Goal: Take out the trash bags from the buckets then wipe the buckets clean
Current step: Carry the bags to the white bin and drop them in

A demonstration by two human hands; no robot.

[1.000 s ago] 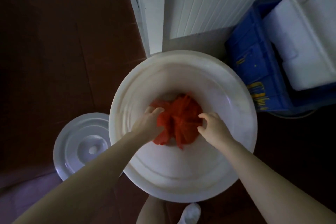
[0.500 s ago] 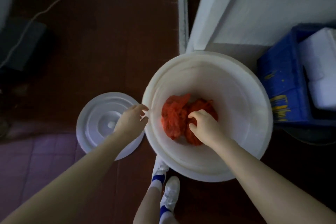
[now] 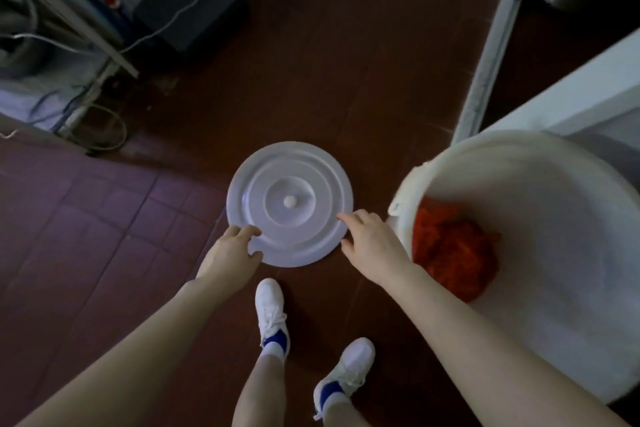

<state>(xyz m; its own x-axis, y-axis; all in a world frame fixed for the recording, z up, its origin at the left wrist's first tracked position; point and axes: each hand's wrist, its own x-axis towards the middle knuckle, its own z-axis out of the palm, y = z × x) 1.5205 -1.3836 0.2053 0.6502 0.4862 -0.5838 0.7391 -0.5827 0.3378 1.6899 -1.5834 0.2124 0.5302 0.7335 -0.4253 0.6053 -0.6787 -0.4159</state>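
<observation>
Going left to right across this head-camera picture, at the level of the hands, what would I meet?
Left hand → white lid → right hand → white bucket, with the red trash bag inside.

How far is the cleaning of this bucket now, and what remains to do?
Done: the lid is off and lies on the floor. In hand: the left hand curls round the lid's rim, the right hand touches its other side. Left: a red bundle, bag or cloth I cannot tell, lies in the bucket, so emptying looks unfinished; no wiping is underway.
</observation>
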